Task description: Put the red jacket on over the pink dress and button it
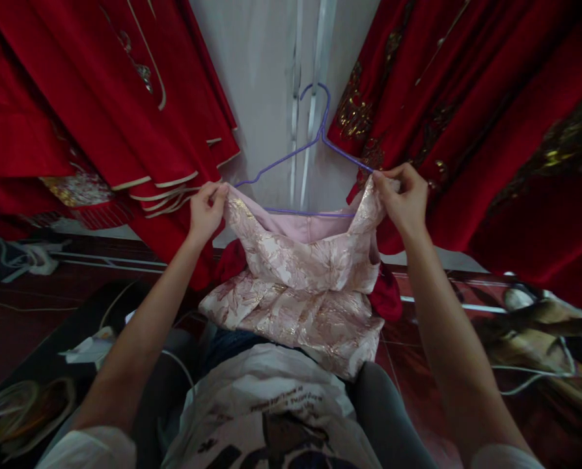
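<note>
A pale pink dress [295, 260] with a shiny floral pattern hangs in front of me on a purple wire hanger [291, 156]. My left hand [207, 207] pinches its left shoulder strap near the hanger's end. On the other side, my right hand [403, 195] grips the right strap between thumb and fingers, against the hanger's sloping arm. The hanger's hook points up, in front of a pale wall. The dress's lower part rests over my lap, and its pink lining shows at the neckline.
Red garments [174, 98] with gold trim hang on the left, and more red embroidered ones [491, 130] on the right. Low white rails [120, 262] run near the dark red floor. Blurred items and cords [540, 332] lie at right; a transparent bag [22, 410] sits at lower left.
</note>
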The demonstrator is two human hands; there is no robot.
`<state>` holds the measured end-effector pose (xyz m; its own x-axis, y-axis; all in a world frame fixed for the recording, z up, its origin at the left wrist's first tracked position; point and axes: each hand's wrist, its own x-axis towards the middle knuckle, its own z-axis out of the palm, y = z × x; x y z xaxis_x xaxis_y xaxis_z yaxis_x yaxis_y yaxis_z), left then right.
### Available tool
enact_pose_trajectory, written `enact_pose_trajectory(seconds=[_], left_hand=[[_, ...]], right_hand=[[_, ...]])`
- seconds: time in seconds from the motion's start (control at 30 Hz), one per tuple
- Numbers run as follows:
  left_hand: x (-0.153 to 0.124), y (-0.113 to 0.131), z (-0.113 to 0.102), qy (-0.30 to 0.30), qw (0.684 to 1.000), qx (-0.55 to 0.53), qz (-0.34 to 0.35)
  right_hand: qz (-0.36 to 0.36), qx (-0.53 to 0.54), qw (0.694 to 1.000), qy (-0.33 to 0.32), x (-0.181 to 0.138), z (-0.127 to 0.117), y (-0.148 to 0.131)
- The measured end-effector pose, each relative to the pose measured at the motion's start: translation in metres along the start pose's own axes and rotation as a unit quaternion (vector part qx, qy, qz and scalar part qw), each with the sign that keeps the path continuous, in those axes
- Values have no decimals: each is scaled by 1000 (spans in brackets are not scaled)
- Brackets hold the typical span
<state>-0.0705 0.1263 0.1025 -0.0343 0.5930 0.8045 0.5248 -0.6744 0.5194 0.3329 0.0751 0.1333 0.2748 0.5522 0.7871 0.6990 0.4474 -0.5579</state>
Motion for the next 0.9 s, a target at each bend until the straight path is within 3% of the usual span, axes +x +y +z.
enact_pose_trajectory(seconds=[0.2, 0.6, 0.8, 0.9], left_hand=[[-21, -41, -7, 41, 997, 12, -70], [-32, -43, -6, 43, 987, 24, -151], [-2, -16, 8, 47, 997, -18, -64], [25, 16, 18, -10, 1000, -18, -4]], right_hand=[[-2, 32, 999, -10, 4, 2, 5], [-6, 24, 1000, 6, 6, 2, 6], [-1, 39, 999, -11, 6, 2, 7], [6, 56, 998, -24, 5, 4, 9]])
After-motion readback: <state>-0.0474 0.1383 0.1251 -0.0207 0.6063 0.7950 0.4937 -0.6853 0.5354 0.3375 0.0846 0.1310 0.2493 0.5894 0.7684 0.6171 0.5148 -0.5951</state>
